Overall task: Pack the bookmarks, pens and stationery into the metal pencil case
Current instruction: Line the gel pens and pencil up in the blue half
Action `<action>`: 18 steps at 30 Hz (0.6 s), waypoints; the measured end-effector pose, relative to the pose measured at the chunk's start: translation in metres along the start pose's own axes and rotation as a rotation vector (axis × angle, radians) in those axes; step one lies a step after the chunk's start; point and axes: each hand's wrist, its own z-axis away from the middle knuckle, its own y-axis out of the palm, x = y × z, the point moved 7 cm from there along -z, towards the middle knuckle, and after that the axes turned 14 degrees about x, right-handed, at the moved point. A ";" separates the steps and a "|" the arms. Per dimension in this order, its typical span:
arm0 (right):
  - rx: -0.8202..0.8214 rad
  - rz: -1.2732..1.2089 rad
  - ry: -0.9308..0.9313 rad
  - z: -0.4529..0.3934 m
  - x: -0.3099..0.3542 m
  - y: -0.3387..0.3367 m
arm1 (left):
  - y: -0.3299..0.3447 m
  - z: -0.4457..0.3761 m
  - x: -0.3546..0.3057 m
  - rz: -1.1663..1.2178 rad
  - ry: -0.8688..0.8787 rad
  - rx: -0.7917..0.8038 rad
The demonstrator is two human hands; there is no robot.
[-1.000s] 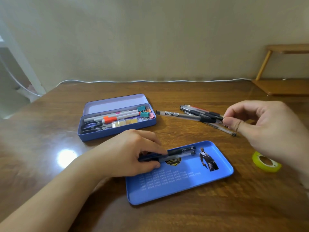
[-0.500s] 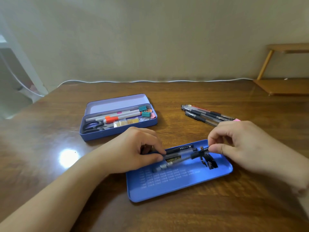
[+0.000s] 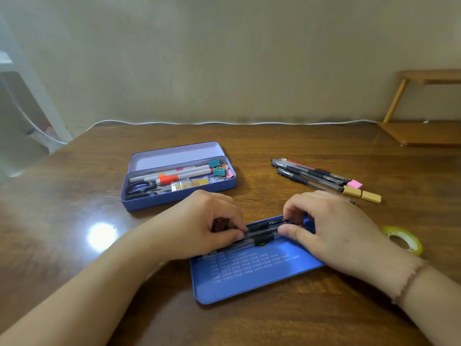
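Note:
A flat blue metal tray with printed text lies in front of me. Across its far part lie three dark gel pens. My left hand pinches their left ends with thumb and curled fingers. My right hand pinches their right ends. Farther back left, an open blue metal pencil case holds markers, scissors, binder clips and sticky tabs. Several more gel pens lie loose at the right, beside a pink eraser and two tan erasers.
A yellow-green tape roll lies on the wooden table right of my right hand. A wooden shelf stands at the back right corner. A white cable runs along the table's far edge by the wall.
My right hand carried one pen from the loose pile down to the blue tray and now grips the pens there together with my left hand. The erasers came into view.

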 end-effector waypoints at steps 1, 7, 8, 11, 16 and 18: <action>0.005 -0.002 0.002 0.000 0.001 0.000 | 0.000 0.000 0.000 -0.002 -0.004 0.000; 0.007 -0.002 -0.011 0.001 0.001 0.001 | 0.001 0.002 -0.002 -0.021 -0.024 0.045; 0.004 0.002 -0.013 0.000 0.001 0.002 | 0.002 0.002 -0.002 -0.032 -0.033 0.068; 0.042 -0.015 -0.018 -0.001 -0.001 0.000 | 0.003 0.002 -0.001 -0.038 -0.037 0.081; -0.262 -0.049 0.283 0.004 -0.060 -0.042 | 0.004 0.001 0.000 -0.026 -0.045 0.061; -0.173 0.060 0.502 0.005 -0.082 -0.038 | 0.005 0.000 -0.001 -0.019 -0.033 0.051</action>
